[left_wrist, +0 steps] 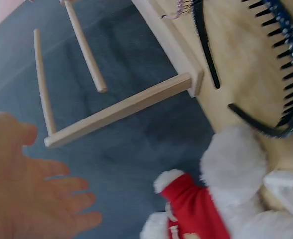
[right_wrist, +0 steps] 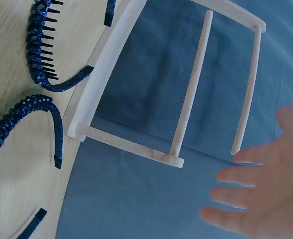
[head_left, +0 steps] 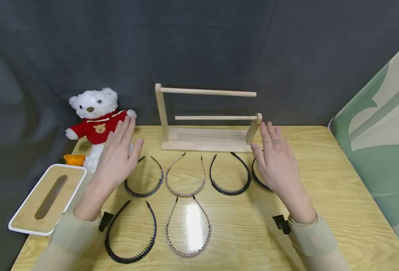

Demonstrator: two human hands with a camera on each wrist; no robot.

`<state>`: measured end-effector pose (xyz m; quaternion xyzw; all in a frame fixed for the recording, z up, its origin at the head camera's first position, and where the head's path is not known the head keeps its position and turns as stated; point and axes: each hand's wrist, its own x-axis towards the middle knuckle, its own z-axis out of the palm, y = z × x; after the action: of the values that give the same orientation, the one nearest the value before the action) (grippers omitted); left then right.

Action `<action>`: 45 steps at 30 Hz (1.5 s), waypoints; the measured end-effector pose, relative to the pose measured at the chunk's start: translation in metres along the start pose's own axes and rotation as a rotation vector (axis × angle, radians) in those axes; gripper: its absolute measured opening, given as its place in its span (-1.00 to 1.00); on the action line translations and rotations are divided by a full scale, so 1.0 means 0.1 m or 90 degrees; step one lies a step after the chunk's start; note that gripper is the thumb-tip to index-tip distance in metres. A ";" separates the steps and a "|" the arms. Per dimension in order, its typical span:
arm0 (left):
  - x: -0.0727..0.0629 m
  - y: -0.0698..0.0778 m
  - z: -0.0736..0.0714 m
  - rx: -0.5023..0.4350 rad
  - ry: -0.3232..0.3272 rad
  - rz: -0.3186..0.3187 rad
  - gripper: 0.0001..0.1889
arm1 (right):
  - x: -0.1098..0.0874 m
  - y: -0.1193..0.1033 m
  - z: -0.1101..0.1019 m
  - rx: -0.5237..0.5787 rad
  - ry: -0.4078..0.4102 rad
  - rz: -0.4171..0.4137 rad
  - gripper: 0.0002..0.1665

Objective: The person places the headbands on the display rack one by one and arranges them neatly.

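My left hand is held above the table with straight fingers, holding nothing, in front of the white teddy bear and over the left end of the headbands. My right hand likewise hovers with straight fingers, partly covering a dark headband. Between the hands lie a bluish toothed headband, a pinkish one and a black one. Nearer to me are another dark headband and a pale beaded one. A wooden rack with two horizontal rods stands behind them.
A tissue box with a slotted wooden lid stands at the left edge. Beside the bear sits a small orange item. A dark curtain hangs behind the table, and a green patterned cloth is on the right.
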<state>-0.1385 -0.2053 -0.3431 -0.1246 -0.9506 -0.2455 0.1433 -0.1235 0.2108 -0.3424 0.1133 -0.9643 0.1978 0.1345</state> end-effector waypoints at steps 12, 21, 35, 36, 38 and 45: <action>0.33 -0.28 0.38 -0.304 0.100 -0.103 -0.47 | -0.17 0.10 -0.05 0.140 0.070 0.028 -0.34; 0.48 -0.20 0.54 -0.364 0.111 -0.136 -0.46 | -0.28 0.23 -0.02 0.131 0.047 0.044 -0.34; 0.65 -0.15 0.86 -0.498 0.091 -0.154 -0.41 | -0.38 0.32 0.03 0.116 -0.029 0.064 -0.29; 0.65 -0.16 0.87 -0.493 0.088 -0.154 -0.41 | -0.39 0.32 0.04 0.116 -0.033 0.064 -0.29; 0.66 -0.16 0.91 -0.481 0.080 -0.156 -0.41 | -0.41 0.31 0.06 0.118 -0.044 0.061 -0.29; 0.66 -0.17 1.03 -0.470 0.043 -0.161 -0.42 | -0.46 0.25 0.10 0.120 -0.068 0.060 -0.29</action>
<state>-0.2272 -0.1572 -0.4147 -0.0410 -0.8009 -0.5908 0.0889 -0.0897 0.2363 -0.3738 0.0902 -0.9515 0.2875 0.0622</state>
